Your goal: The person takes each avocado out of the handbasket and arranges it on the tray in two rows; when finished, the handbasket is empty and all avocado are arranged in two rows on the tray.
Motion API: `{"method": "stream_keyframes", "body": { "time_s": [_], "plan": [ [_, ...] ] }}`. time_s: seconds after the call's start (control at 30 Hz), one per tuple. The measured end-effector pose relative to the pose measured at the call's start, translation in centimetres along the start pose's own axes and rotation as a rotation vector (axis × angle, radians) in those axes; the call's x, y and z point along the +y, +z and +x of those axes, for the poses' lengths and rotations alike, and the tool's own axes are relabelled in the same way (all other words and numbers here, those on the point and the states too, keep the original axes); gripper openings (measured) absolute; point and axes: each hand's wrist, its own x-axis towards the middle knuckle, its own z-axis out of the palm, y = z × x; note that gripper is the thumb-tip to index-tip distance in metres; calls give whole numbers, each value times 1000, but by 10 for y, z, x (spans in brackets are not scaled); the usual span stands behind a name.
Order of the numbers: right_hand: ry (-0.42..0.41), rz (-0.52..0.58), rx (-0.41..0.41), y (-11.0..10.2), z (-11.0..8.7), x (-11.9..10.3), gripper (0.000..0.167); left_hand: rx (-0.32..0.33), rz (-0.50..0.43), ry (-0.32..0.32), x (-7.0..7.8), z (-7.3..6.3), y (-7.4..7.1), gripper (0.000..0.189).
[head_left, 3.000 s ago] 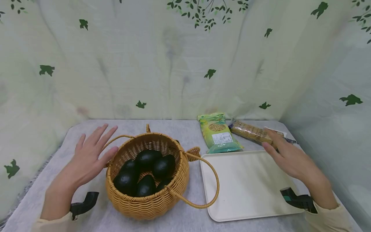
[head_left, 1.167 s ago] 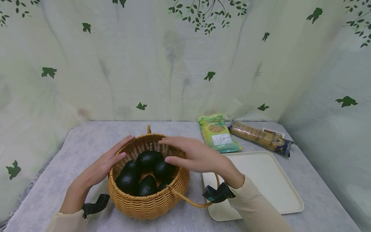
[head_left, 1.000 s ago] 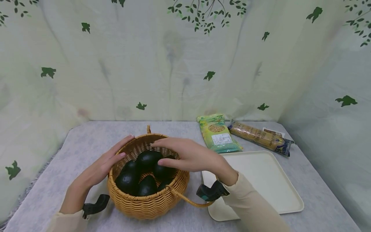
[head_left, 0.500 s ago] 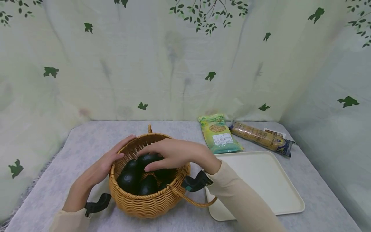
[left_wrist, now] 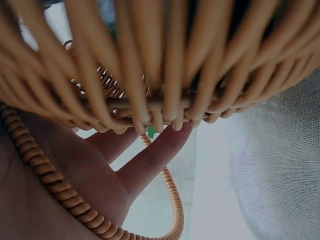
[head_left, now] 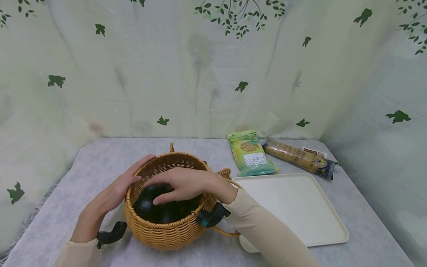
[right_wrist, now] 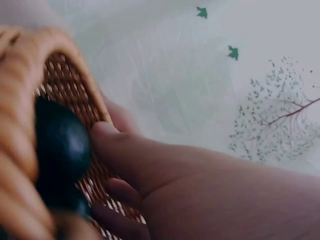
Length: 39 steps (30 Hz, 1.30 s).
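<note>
A round wicker basket (head_left: 166, 235) holds several dark, shiny avocados (head_left: 145, 207). My left hand (head_left: 115, 193) rests on its left rim, with the thumb over the edge and the fingers stretched along it. In the left wrist view, fingers (left_wrist: 157, 157) of that hand touch the woven wall from outside, and a wicker handle (left_wrist: 65, 192) crosses the palm. My right hand (head_left: 181, 185) is inside the basket over the avocados, thumb apart from the fingers. From the right wrist view, its fingers (right_wrist: 120, 192) are bent beside an avocado (right_wrist: 62, 142); some fingertips are hidden.
A cream tray (head_left: 293, 207) lies right of the basket, partly under the right sleeve (head_left: 267, 222). Behind it are a green-yellow food bag (head_left: 250, 154) and a long pack of noodles (head_left: 297, 155). A leaf-patterned curtain (head_left: 207, 74) stands behind the table.
My right hand has come from above the tray, across the basket's right rim, and leftward over the avocados. My left hand has settled onto the left rim and stayed there.
</note>
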Motion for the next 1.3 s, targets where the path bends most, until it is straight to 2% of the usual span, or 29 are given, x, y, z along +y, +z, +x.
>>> {"method": "stream_keyframes", "body": {
  "time_s": [0.27, 0.53, 0.8, 1.03, 1.3],
  "plan": [
    [-37, -44, -20, 10, 15, 3, 58, 29, 40, 7, 4, 6, -5, 56],
    [-45, -54, -59, 14, 17, 4, 59, 27, 4, 11, 4, 7, -7, 59],
    [-40, -37, -45, 19, 16, 4, 55, 18, -1, -7, 2, 5, -4, 60],
    [-28, 12, -40, 25, 12, 5, 55, 15, 11, 9, -1, 2, -1, 59],
    [-23, -5, 2, 29, 11, 8, 57, 11, 31, -2, -3, 2, 1, 58]
  ]
}}
